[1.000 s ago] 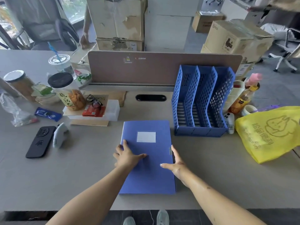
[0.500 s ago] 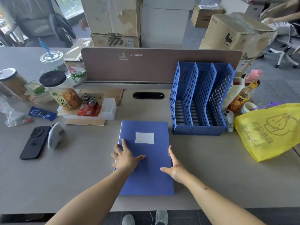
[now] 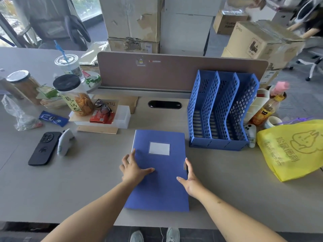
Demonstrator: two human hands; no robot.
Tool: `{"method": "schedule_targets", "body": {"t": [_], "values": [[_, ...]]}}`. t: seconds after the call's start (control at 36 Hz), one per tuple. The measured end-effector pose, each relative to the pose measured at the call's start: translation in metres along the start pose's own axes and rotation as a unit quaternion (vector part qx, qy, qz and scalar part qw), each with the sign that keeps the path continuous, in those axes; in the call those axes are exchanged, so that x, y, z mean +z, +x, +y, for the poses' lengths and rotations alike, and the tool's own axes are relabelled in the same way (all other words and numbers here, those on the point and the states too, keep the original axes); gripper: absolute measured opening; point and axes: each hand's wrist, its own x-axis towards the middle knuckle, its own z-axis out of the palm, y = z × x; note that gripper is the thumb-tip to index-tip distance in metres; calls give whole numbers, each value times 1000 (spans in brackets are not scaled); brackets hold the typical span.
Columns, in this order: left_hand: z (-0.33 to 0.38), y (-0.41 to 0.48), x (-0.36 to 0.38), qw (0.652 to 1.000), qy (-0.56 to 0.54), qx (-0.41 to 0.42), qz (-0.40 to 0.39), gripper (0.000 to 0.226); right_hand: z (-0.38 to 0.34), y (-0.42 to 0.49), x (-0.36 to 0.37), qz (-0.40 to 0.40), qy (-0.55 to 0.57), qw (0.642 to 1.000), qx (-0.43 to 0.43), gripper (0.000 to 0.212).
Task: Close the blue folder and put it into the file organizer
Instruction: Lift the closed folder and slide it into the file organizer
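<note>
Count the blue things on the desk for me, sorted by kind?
Blue folder: 1
Blue file organizer: 1
Blue snack packet: 1
Blue straw: 1
Total: 4

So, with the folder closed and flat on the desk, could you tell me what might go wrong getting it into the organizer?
1. The blue folder lies flat, with the left hand on its cover and the right hand at its edge; it could slip or fall open when lifted.
2. The file organizer has narrow slots, so a tilted folder may catch a divider.
3. The white game controller and bottle stand close beside it and could be knocked.
</note>
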Motion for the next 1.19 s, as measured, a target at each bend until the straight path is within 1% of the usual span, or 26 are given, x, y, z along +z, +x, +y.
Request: {"method": "schedule_targets", "body": {"t": [0.08,0.17,0.22,0.36,0.44,0.53,0.58,0.69,0.78,0.83,0.89,0.92,1.0,1.06,1.14,1.19], "values": [[-18,1,-10,998,-59,-16,-12,116,0,1,-2,5,28,998,52,87],[-27,-1,-15,991,-116,-25,-66,121,-3,2,-2,-17,41,996,76,77],[-29,-2,-15,989,-126,-18,-72,124,-6,-2,-2,-19,63,995,77,68],[-30,-7,-17,991,-115,12,-62,126,-3,-9,1,-12,102,992,67,55],[-26,-12,-23,994,-86,41,-58,118,-10,-16,-1,-11,127,991,51,47],[-22,-12,-29,993,-70,82,-43,112,-22,-22,-6,4,152,988,23,32],[-18,-10,-34,990,-73,115,-42,112,-31,-26,-13,14,167,986,9,30],[-3,-4,-49,978,-92,181,-45,114,-50,-33,-31,52,184,981,-38,34],[16,-1,-59,965,-115,227,-60,119,-65,-40,-52,90,194,973,-91,44],[30,2,-65,956,-120,256,-73,123,-77,-50,-69,95,191,969,-126,59],[43,9,-68,945,-131,289,-85,128,-89,-60,-88,108,143,969,-168,78],[50,13,-68,938,-138,304,-90,130,-95,-66,-97,112,114,969,-188,84],[79,12,-70,921,-151,340,-112,132,-110,-86,-120,96,65,962,-248,84],[97,13,-68,914,-147,351,-143,131,-116,-99,-134,99,43,956,-272,88],[121,17,-60,899,-145,368,-188,129,-120,-117,-152,132,33,943,-302,95],[137,13,-53,893,-147,374,-201,125,-122,-128,-159,179,29,933,-312,96]]}}
